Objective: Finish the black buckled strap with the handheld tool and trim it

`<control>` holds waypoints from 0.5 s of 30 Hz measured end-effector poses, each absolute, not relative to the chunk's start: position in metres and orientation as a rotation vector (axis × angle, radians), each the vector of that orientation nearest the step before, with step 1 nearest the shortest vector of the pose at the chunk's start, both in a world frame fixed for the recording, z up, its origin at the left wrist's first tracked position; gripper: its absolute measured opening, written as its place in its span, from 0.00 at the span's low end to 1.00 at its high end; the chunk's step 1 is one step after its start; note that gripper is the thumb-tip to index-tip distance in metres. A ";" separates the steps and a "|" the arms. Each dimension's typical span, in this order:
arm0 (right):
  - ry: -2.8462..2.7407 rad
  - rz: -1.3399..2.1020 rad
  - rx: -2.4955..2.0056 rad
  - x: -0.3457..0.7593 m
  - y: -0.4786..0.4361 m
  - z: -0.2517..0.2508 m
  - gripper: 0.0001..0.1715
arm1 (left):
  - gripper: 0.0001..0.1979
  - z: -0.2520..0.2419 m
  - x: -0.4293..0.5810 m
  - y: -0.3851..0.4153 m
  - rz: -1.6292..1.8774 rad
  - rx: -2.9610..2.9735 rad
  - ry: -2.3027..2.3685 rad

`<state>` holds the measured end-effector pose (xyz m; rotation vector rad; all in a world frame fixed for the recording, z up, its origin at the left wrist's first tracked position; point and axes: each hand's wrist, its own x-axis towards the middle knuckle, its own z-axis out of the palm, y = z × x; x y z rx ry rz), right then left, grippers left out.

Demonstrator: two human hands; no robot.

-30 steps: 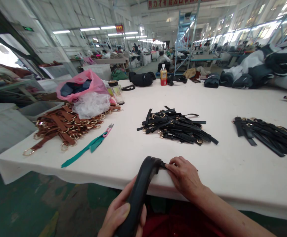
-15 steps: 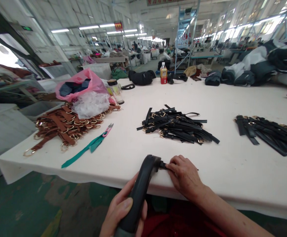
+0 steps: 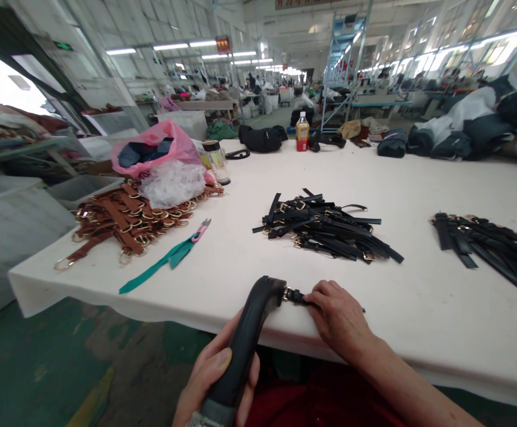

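Observation:
My left hand [image 3: 213, 373] is wrapped around a black, curved handheld tool [image 3: 244, 338] with a grey lower end; I cannot tell its exact kind. The tool's bent head faces right, close against the gold buckle of a black buckle strap [image 3: 294, 295]. That strap is pinched in my right hand [image 3: 341, 317], which rests low over the table's near edge. Most of its length is hidden under the fingers, with a small tip showing beyond them. Farther up the table lies a heap of black buckle straps [image 3: 329, 228] with gold buckles.
Another pile of black straps [image 3: 485, 237] lies to the right. On the left are snips [image 3: 202, 229] tied with green cloth, brown straps with gold rings [image 3: 124, 225], a pink plastic bag [image 3: 178, 142] and a jar [image 3: 216, 160]. A drink bottle [image 3: 303, 131] stands at the back.
The tool's head and the strap have come slightly apart, so more of the gold buckle shows. My view has turned a little to the left.

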<state>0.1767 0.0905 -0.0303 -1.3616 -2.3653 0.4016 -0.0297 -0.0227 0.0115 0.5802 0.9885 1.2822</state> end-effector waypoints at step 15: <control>-2.267 0.378 -1.338 0.178 0.091 -0.042 0.09 | 0.27 0.018 -0.024 -0.038 1.368 0.626 0.958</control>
